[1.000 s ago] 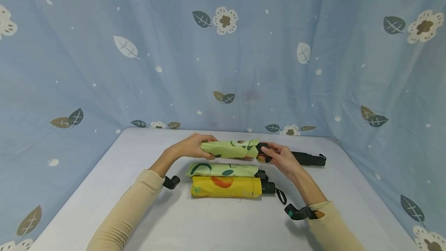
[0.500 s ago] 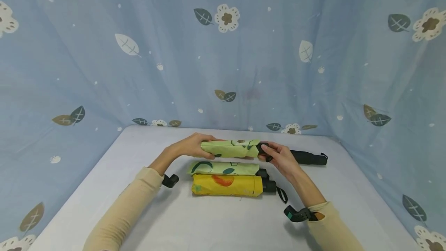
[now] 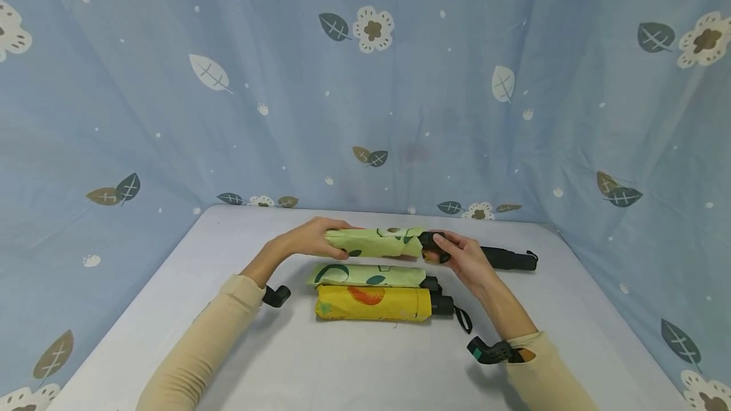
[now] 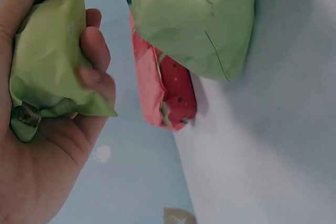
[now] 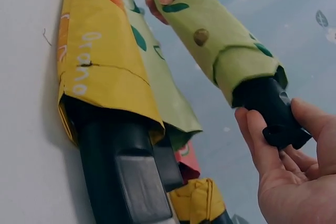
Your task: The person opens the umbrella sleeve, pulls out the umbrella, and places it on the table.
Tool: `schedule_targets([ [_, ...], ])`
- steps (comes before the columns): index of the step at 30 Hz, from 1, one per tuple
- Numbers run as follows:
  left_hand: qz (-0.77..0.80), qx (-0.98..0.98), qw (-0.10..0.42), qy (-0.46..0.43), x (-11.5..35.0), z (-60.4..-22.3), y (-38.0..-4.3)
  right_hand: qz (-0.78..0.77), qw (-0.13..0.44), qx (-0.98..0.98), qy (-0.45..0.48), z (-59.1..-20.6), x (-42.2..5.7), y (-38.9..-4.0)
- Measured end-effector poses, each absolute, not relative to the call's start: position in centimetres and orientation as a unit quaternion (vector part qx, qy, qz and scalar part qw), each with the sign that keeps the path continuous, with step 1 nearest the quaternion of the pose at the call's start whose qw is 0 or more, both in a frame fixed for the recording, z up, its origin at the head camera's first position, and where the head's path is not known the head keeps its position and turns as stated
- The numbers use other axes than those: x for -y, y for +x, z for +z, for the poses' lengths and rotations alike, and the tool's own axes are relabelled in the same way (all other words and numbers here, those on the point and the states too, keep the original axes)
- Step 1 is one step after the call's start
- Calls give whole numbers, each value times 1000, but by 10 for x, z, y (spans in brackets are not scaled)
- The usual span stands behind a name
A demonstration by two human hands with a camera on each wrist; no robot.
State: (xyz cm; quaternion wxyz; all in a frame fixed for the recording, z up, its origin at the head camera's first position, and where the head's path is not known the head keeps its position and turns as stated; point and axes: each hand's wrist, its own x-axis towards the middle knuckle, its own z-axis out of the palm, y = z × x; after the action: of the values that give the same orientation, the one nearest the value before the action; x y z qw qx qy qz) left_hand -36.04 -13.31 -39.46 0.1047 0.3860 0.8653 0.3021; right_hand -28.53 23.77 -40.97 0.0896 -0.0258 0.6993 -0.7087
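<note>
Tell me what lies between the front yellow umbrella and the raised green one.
In the head view, a second green umbrella lies beside the front yellow umbrella; then a strip of white table shows before the raised green umbrella.

So the table point(image 3: 354, 360) has a curtain point(image 3: 274, 132) behind it and along both sides. The front umbrella point(image 3: 368, 304) lies closest to the wearer, handle point(image 3: 442, 304) to the right, strap point(image 3: 465, 321) off that end. Second umbrella point(image 3: 365, 276) is right behind it, and from the left wrist there's a mostly hidden bundle point(image 4: 157, 90) behind that. Held umbrella point(image 3: 374, 243) is up above the table, farther back, between left hand point(image 3: 311, 238) and right hand point(image 3: 468, 263). Far-right umbrella point(image 3: 509, 259) lies right of the right hand.
</note>
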Motion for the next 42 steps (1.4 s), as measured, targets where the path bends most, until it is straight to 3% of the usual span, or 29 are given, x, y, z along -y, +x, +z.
schedule_targets([
  [16,314,-860,69,398,132,-392,-358,-775,97,-624,-25,-407,-251,-283],
  [42,304,-867,92,384,138,-398,-361,-800,74,-595,29,-402,-254,-275],
])
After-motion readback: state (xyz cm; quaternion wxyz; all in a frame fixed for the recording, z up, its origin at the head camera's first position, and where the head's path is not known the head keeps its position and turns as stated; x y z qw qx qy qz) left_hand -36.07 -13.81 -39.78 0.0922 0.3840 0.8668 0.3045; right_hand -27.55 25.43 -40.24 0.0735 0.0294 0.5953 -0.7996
